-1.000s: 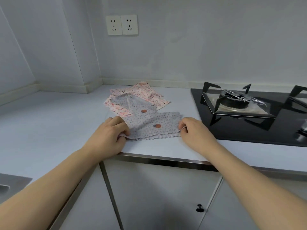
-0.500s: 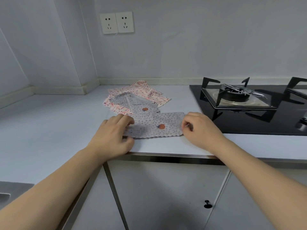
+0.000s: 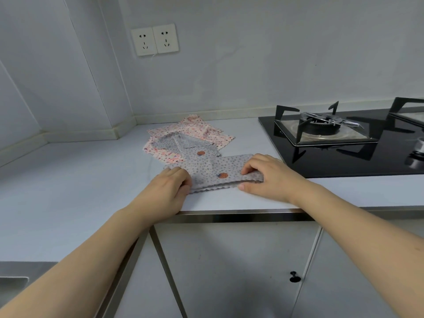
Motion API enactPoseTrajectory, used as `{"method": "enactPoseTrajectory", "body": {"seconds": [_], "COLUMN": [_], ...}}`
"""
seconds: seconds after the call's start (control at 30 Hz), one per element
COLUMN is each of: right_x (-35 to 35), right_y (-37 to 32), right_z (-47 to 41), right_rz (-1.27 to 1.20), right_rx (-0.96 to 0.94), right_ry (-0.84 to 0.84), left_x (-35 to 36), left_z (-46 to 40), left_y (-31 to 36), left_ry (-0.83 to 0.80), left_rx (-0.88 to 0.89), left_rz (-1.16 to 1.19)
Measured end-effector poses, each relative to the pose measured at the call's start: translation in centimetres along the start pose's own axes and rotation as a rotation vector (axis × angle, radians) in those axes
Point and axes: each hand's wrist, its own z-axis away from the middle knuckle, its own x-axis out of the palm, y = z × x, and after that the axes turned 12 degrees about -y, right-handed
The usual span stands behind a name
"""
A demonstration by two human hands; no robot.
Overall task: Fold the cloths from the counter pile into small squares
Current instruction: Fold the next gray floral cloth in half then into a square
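Since a second ago, grey cloth (image 3: pixel 215 172) doubled into a strip; ends pinched by left hand (image 3: pixel 168 188) and right hand (image 3: pixel 266 175). Judged light, limp; best held at corners.

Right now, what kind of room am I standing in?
Most likely a home kitchen: a gas hob is set into the counter, with cabinet doors below and wall sockets above.
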Motion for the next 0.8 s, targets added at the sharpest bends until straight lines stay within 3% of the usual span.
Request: {"method": "enactPoseTrajectory", "body": {"seconds": [0.1, 0.3, 0.5, 0.8], "right_x": [0.13, 0.27, 0.15, 0.23], "right_y": [0.22, 0.31, 0.3, 0.61], "right_z": [-0.26, -0.41, -0.31, -0.61], "right_rz": [-0.004, -0.002, -0.01, -0.046], "right_rx": [0.009, 0.01, 0.0, -0.007], "right_ry": [0.005, 0.031, 0.027, 0.055], "left_x": [-0.68, -0.59, -0.81, -1.03], "left_z": [0.27, -0.33, -0.35, 0.04], "left_y": [-0.24, -0.14, 0.14, 0.34], "left_ry": [-0.062, -0.035, 0.053, -0.068], "left_rx": [0.032, 0.078, -0.112, 0.052], "left_rz": [0.027, -0.204, -0.026, -0.105]}}
